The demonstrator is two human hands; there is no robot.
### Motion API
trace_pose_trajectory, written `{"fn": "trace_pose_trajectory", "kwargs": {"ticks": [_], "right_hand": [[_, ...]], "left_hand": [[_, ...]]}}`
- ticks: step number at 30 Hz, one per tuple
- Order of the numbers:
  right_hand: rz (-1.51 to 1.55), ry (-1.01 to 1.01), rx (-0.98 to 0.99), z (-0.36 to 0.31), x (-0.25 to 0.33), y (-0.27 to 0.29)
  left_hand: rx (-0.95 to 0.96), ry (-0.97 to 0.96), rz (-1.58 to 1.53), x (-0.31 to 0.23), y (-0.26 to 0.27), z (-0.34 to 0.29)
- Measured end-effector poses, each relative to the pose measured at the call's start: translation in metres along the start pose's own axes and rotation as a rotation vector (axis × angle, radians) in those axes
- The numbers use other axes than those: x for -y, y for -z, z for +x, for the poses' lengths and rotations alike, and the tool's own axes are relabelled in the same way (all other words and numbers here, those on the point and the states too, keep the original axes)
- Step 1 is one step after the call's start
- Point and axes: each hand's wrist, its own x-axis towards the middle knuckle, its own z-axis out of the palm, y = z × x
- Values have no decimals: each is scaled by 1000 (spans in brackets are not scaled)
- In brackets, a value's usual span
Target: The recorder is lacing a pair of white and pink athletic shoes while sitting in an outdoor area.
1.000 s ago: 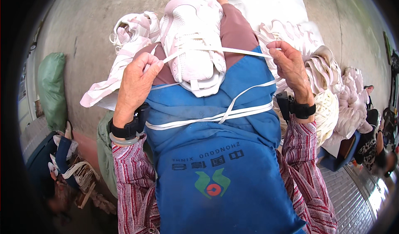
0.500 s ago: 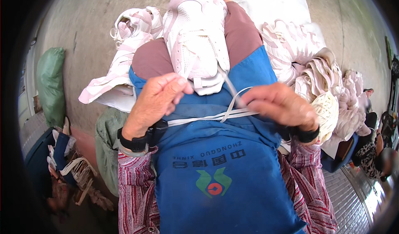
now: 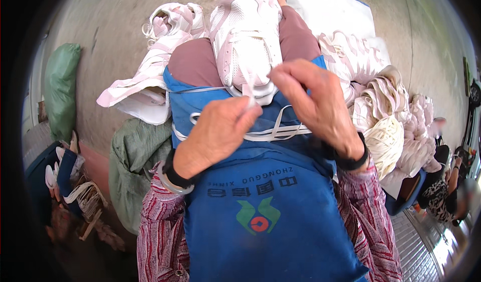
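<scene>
A white and pink sneaker (image 3: 245,36) rests on my lap, toe pointing away, its tongue end toward me. My left hand (image 3: 220,129) is closed, thumb and fingertips pinching the light tab of the shoe's tongue (image 3: 247,87). Beside the right edge of the shoe opening is my right hand (image 3: 318,94), its thumb and forefinger drawn together; whatever lies between them is too small to make out. White shoelace (image 3: 280,131) runs in loose strands across the blue apron (image 3: 240,167), under both hands.
At left lie more white and pink shoes (image 3: 155,61) beside a green sack (image 3: 135,167). To the right are stacked shoe uppers (image 3: 355,56) and a cream bundle of laces (image 3: 385,142). Another green sack (image 3: 62,91) stands farther left. A person (image 3: 443,182) shows at far right.
My left hand has moved right to the tongue tab. My right hand has risen from the lace strands to the shoe's edge. The view has shifted slightly.
</scene>
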Motion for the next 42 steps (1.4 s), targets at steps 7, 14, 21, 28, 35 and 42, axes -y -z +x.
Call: {"fn": "trace_pose_trajectory", "kwargs": {"ticks": [7,14,21,28,35,42], "right_hand": [[-3,-226,373,36,-11,-26],[729,-318,-42,23,-33,1],[1260,-663,-311,5,-82,40],[550,-850,-428,-6,-119,43],[16,-812,-59,-6,-127,75],[-135,-707,-186,-13,-148,89]], "left_hand": [[-60,-178,32,-14,-12,4],[-161,73,-254,9,21,-11],[-237,508,-659,70,87,-51],[-566,574,-583,112,127,-90],[-530,595,-327,128,142,-103],[-549,544,-224,130,146,-97]]}}
